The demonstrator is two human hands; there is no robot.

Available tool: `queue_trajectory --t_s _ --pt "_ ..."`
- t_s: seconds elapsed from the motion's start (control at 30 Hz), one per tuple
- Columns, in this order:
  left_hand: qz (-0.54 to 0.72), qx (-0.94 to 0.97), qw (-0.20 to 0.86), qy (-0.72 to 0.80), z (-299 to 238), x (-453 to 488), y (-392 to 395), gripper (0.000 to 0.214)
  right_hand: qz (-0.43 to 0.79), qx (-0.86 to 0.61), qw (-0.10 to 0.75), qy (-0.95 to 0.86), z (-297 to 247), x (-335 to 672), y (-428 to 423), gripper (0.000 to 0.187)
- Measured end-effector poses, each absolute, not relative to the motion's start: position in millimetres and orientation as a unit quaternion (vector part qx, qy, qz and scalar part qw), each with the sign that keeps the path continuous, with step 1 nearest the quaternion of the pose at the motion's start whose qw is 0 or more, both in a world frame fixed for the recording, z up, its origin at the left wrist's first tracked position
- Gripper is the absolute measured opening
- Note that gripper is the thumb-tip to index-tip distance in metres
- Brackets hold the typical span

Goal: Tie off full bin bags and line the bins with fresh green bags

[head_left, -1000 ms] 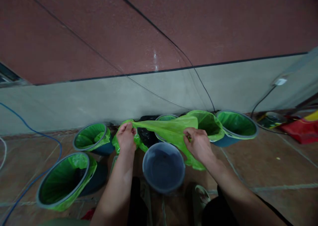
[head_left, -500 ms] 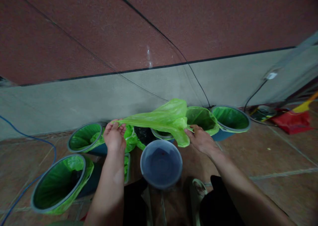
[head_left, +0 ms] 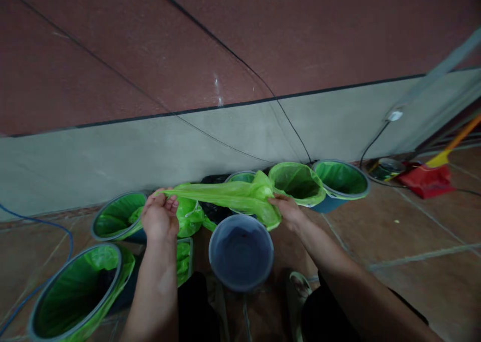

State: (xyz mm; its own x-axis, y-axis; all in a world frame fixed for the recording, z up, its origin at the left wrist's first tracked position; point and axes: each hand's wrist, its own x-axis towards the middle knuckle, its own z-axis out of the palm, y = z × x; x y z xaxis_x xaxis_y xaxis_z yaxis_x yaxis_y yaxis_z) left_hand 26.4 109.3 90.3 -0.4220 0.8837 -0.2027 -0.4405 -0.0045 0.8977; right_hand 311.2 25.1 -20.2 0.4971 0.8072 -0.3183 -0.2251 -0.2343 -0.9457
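A translucent lime-green trash bag (head_left: 225, 194) is stretched sideways between my two hands. My left hand (head_left: 161, 213) pinches its narrow, bunched end. At the wider, crumpled end, my right hand (head_left: 287, 209) is closed on the plastic. Below the bag, between my feet and the wall, stands an unlined grey-blue bin (head_left: 241, 252), its mouth facing up. Behind the bag, another bin (head_left: 242, 177) is partly covered by it. A lined bin (head_left: 298, 184) with green plastic over its rim is just beyond my right hand.
More green-lined bins stand at the right (head_left: 341, 179), left (head_left: 120, 214) and lower left (head_left: 77, 292). A basket (head_left: 185, 259) holds green plastic. Near the wall lie green bags (head_left: 189, 217) and a black bag (head_left: 215, 202). A red dustpan (head_left: 428, 179) is far right; a blue hose (head_left: 56, 225) runs left.
The green bag has come down and its billowing wide end has sunk flatter, still held by both hands. The whole view has shifted slightly.
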Motion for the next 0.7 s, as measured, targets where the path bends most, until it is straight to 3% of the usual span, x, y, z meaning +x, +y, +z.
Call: queue_trajectory --t_s 0.1,0.27,0.47,0.57,0.7 --pt "0.679 0.203 0.476 0.520 89 22 112 0.008 0.498 -0.593 0.619 -0.131 -11 317 27 0.016" --pt "0.675 0.173 0.463 0.548 90 14 115 0.011 0.516 -0.540 0.652 -0.132 12 337 24 0.010" --pt "0.664 0.170 0.461 0.564 89 19 113 0.014 0.541 -0.491 0.669 -0.136 36 359 15 0.023" --pt "0.652 0.219 0.463 0.559 82 22 114 0.013 0.480 -0.481 0.713 -0.174 43 365 11 0.021" --pt "0.639 0.275 0.454 0.556 72 25 115 0.013 0.310 -0.495 0.777 -0.236 51 369 5 0.024"
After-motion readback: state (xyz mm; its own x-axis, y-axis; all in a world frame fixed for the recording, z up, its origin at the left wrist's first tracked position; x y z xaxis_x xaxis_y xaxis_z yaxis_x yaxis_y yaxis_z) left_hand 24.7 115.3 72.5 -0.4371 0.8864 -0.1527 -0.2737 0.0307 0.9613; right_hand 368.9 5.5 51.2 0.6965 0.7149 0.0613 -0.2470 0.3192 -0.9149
